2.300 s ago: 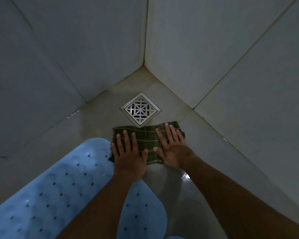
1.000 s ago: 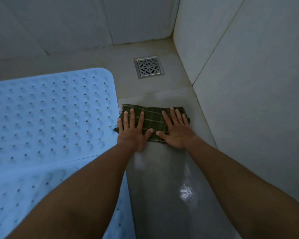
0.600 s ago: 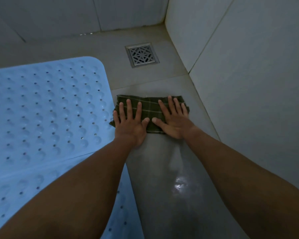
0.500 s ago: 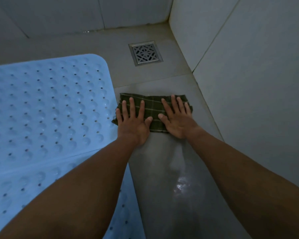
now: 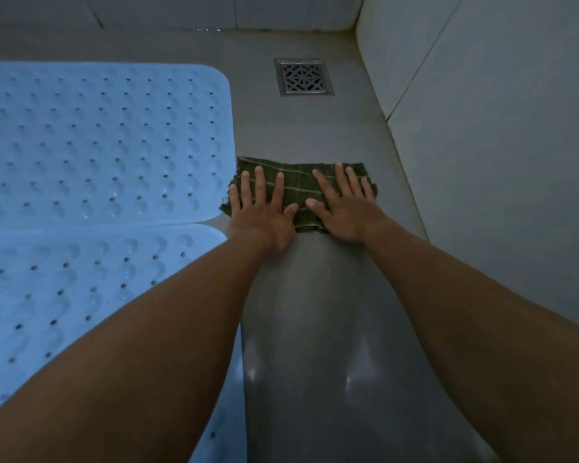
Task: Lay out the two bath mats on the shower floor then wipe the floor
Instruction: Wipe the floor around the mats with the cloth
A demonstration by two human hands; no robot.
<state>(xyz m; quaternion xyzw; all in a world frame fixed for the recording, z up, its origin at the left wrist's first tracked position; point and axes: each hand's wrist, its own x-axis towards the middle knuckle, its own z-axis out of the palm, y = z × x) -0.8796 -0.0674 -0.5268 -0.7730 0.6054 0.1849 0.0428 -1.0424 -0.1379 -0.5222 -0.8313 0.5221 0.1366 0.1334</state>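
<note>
A dark green checked cloth point(image 5: 300, 185) lies flat on the grey shower floor point(image 5: 315, 295), between the mats and the right wall. My left hand point(image 5: 259, 212) presses its left half with straight, spread fingers. My right hand point(image 5: 346, 205) presses its right half the same way. Two light blue bath mats with holes lie flat on the left: the far mat point(image 5: 104, 142) and the near mat point(image 5: 74, 295), edge to edge. The cloth's left corner touches the far mat's edge. My left forearm hides part of the near mat.
A square metal drain grate point(image 5: 303, 77) sits in the floor near the far right corner. Pale tiled walls point(image 5: 498, 145) rise at the right and across the back. A wet, shiny streak of floor runs from the cloth toward me.
Both hands have pulled the cloth toward me, away from the drain, leaving a wet streak. The view has swung so the mats show more fully.
</note>
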